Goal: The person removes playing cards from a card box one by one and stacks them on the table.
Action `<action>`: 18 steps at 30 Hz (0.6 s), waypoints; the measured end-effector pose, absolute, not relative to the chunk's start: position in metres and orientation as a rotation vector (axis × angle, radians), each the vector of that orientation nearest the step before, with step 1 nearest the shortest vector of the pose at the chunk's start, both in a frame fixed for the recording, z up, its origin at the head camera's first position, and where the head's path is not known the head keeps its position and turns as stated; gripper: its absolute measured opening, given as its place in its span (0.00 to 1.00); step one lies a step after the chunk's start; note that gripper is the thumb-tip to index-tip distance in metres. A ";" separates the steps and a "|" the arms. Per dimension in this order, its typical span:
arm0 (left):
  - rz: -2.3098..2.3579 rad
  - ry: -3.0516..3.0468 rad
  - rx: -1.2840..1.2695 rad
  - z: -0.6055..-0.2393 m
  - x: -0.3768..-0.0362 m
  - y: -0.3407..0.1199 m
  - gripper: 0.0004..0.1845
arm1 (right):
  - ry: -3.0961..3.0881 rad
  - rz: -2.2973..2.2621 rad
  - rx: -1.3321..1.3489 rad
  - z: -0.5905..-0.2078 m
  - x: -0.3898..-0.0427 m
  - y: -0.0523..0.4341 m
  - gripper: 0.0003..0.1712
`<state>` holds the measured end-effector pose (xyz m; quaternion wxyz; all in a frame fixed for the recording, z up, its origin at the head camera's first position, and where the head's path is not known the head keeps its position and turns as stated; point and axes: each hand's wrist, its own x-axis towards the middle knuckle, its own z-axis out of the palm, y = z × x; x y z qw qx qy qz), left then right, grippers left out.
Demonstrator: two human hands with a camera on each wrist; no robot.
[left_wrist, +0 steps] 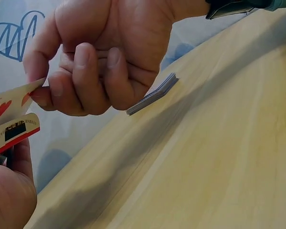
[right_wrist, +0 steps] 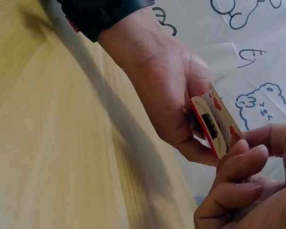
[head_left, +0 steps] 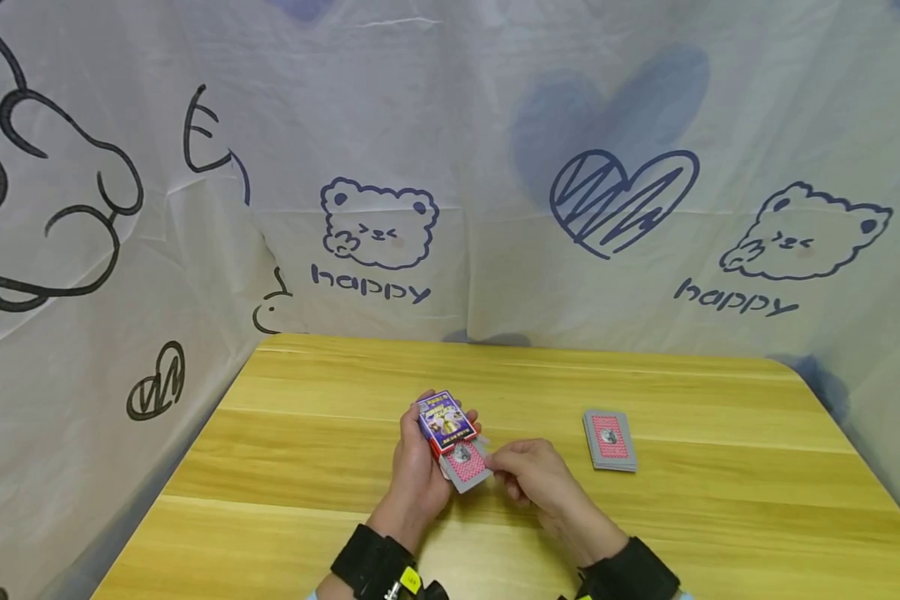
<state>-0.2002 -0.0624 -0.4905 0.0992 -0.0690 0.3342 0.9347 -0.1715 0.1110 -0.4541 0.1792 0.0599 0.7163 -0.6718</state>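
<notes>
My left hand grips a purple and red card box above the wooden table. Red-backed cards stick halfway out of the box's open end. My right hand pinches the corner of these cards between thumb and forefinger. In the left wrist view the right hand holds a card face showing a red five of hearts over the box flap. In the right wrist view the left hand clasps the box, and the right fingers touch the card.
A second stack of red-backed cards lies flat on the table to the right, also visible as a grey stack of cards. A white cloth printed with bears and hearts hangs around the table's back and sides.
</notes>
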 end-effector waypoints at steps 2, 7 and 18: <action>2.760 1.005 -0.214 -0.491 -0.201 -0.063 0.26 | 2.026 -1.872 0.131 -0.453 -0.171 0.112 0.10; 2.737 1.013 -0.201 -0.491 -0.200 -0.063 0.27 | 2.135 -1.832 0.121 -0.452 -0.171 0.112 0.14; 2.721 1.038 -0.205 -0.490 -0.198 -0.062 0.28 | 2.212 -1.790 0.106 -0.452 -0.169 0.113 0.11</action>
